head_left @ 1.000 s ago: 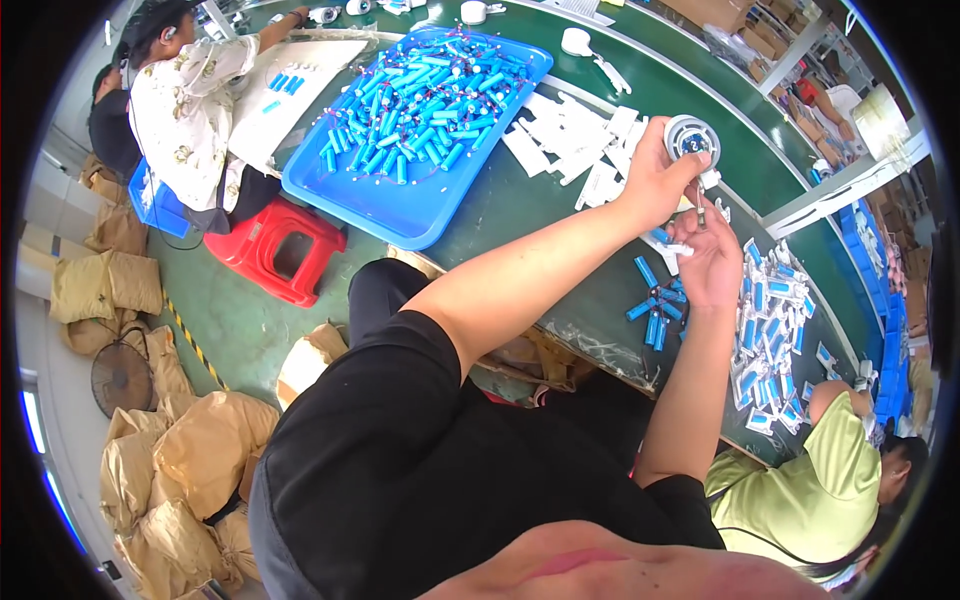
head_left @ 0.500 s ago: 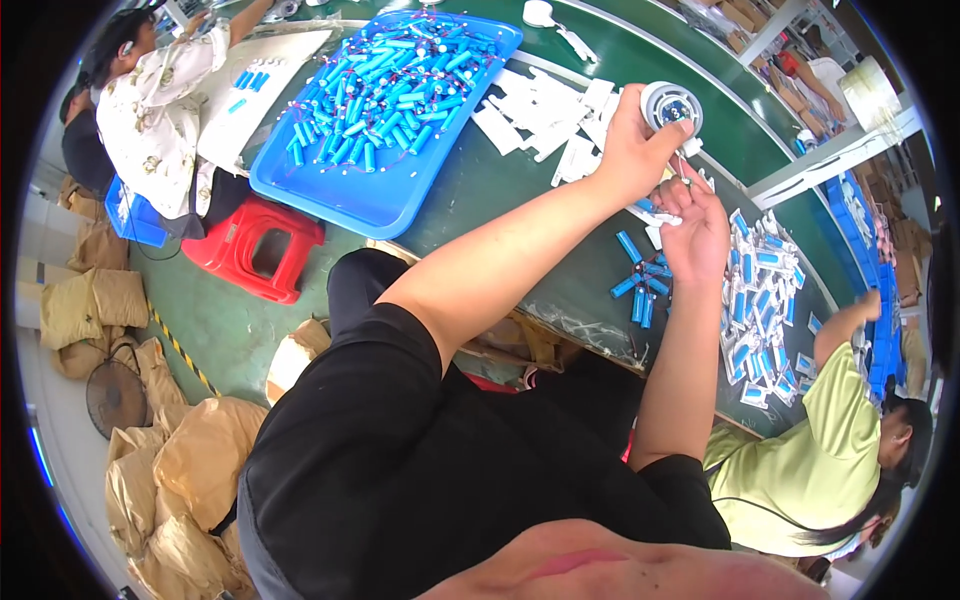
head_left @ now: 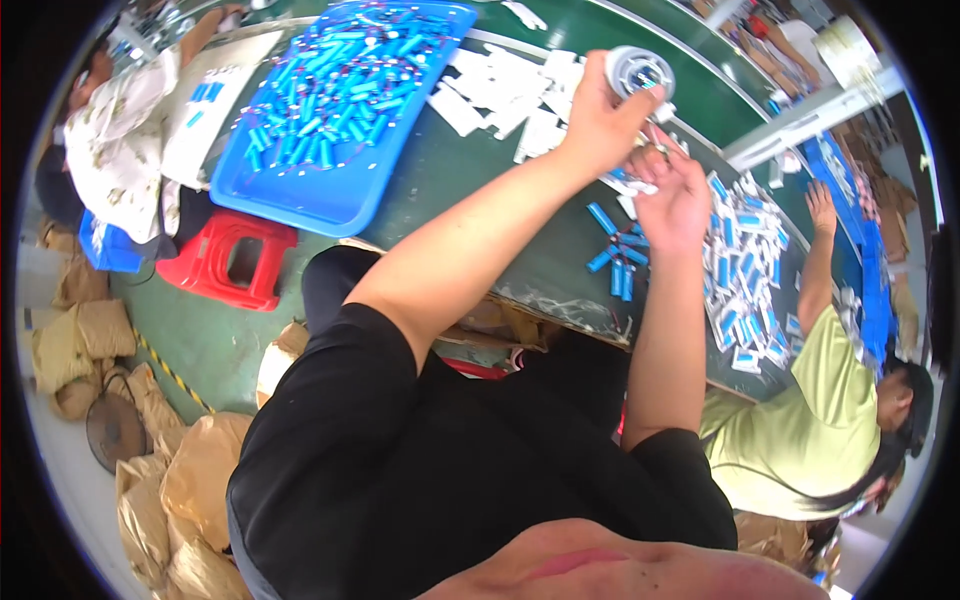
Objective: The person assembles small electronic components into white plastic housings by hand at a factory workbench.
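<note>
A round white housing [head_left: 630, 62] with an open face and small parts inside is gripped in my left hand [head_left: 598, 125], its thumb lying across the rim. Just below it, my right hand [head_left: 672, 205] has its palm turned up and its fingertips pinched on a thin wire by the housing. Blur and the fingers hide the wire's end. At the right fingers' left side a blue battery cell [head_left: 619, 175] and a white piece show in part; whether the hand touches them I cannot tell. Nearer me lies a cluster of blue battery cells [head_left: 622, 262] on the green table [head_left: 480, 220].
A blue tray [head_left: 290, 207] heaped with wired blue cells stands at left, flat white plastic parts [head_left: 500, 88] beside it. To the right lies a pile of white parts with blue cells [head_left: 745, 265]. Co-workers sit at both sides; a red stool [head_left: 215, 262] stands on the left.
The view has shifted, so the table things appear further left and up. My hands keep their hold by the housing. The right co-worker's arm now reaches out further over the table.
</note>
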`<move>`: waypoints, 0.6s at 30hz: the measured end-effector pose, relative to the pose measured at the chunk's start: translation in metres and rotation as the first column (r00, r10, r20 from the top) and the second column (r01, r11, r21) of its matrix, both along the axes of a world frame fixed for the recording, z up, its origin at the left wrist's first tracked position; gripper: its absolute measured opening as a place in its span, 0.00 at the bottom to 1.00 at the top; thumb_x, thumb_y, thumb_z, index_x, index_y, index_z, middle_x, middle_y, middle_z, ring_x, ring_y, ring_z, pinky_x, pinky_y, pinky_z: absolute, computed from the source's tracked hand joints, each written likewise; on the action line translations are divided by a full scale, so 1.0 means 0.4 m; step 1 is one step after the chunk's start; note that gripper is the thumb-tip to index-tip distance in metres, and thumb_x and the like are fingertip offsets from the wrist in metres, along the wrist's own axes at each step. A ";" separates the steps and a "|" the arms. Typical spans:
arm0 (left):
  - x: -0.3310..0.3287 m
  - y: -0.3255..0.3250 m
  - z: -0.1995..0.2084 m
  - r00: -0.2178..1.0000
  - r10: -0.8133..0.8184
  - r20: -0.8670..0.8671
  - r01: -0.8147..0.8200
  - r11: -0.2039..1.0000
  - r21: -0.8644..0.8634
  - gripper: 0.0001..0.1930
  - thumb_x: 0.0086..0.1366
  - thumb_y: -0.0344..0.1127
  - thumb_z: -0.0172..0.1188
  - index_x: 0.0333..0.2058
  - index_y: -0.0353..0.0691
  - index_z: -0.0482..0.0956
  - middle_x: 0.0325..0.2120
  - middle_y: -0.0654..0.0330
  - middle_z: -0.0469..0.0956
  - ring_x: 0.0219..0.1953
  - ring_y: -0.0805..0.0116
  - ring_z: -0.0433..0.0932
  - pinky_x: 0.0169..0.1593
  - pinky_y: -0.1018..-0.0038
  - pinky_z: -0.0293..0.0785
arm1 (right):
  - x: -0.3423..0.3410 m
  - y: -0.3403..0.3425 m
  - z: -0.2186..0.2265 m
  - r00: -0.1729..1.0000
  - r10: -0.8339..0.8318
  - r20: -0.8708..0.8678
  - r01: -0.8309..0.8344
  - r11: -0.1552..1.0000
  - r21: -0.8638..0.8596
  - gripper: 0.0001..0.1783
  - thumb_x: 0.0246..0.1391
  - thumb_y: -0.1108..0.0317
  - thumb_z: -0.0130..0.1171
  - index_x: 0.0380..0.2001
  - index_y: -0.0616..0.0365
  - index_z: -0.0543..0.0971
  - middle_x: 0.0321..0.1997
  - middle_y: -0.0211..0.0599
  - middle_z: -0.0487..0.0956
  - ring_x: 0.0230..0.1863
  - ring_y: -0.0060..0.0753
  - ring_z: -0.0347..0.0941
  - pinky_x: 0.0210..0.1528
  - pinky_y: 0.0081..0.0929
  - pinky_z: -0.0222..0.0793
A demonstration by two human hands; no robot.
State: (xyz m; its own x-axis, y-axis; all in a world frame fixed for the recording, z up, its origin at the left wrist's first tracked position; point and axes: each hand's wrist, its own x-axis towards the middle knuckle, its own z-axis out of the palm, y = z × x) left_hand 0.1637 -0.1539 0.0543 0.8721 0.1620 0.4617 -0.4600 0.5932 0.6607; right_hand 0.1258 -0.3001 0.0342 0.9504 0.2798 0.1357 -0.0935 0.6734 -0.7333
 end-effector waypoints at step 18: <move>0.016 0.001 -0.016 0.934 -0.132 -0.331 0.192 0.969 0.154 0.27 0.72 0.53 0.62 0.54 0.34 0.71 0.40 0.51 0.83 0.32 0.67 0.84 0.33 0.67 0.77 | -0.004 0.005 0.000 0.980 -0.195 0.032 0.196 0.980 -0.033 0.25 0.71 0.61 0.51 0.59 0.72 0.82 0.35 0.31 0.78 0.38 0.28 0.70 0.49 0.32 0.69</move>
State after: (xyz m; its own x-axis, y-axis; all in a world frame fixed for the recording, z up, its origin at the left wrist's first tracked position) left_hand 0.1700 -0.1536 0.0477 0.9847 -0.0538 0.1659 -0.1174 0.4989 0.8587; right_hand 0.1242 -0.2979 0.0343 0.9832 0.0942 0.1564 0.0583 0.6499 -0.7578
